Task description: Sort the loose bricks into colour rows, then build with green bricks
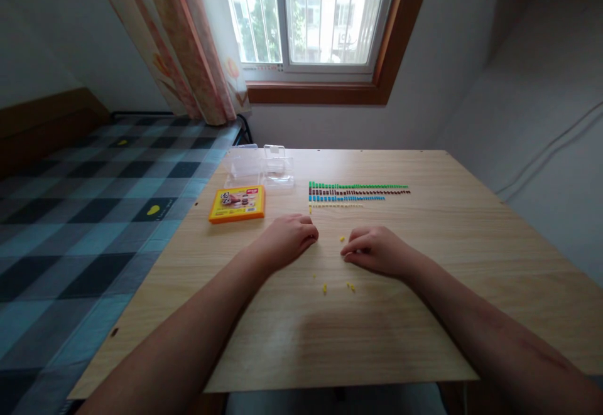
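Note:
My left hand [289,239] rests on the wooden table [452,245] with its fingers curled under; what they hold, if anything, is hidden. My right hand [374,250] lies opposite it, fingers bent and pressed together at the tips. A tiny yellow piece [342,238] lies between the two hands. Two more yellow pieces [325,288] [351,287] lie just in front of them. Behind the hands run neat rows of small pieces: a green row [358,186], a dark brown row [358,192], a blue row [347,198] and a pale yellow row [336,205].
An orange box [237,204] lies at the left of the table, with a clear plastic container [264,167] open behind it. A bed with a blue checked cover [80,214] adjoins the table's left side. A window [306,13] and curtain [188,44] stand beyond.

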The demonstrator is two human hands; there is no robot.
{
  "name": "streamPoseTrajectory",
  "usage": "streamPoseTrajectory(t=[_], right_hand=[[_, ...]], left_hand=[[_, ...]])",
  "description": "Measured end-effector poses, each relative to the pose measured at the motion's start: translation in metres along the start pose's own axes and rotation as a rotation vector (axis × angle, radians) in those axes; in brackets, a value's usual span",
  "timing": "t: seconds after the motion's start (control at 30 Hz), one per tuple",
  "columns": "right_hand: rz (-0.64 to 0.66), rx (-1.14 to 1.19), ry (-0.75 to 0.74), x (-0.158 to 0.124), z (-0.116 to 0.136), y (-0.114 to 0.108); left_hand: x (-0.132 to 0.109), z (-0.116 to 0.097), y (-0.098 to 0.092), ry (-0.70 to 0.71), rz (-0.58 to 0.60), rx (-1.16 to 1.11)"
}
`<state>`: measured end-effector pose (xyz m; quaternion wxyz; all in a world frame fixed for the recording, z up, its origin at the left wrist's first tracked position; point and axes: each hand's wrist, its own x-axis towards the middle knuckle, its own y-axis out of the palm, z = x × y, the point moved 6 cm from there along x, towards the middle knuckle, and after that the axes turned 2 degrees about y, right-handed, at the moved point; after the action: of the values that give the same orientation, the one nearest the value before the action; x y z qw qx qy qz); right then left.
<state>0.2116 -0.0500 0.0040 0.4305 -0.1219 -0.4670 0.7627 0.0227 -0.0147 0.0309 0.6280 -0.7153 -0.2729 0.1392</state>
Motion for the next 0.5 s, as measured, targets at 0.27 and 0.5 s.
streamPoseTrajectory(t=[0.27,0.5], right_hand=[[0.04,-0.063,0.071,0.006,0.015,0.002],[0.069,-0.297,0.045,0.006,0.029,0.006]], left_hand=[[0.001,0.001,0.001,0.005,-0.004,-0.007],[0.001,0.003,0.004,0.001,-0.001,0.002]])
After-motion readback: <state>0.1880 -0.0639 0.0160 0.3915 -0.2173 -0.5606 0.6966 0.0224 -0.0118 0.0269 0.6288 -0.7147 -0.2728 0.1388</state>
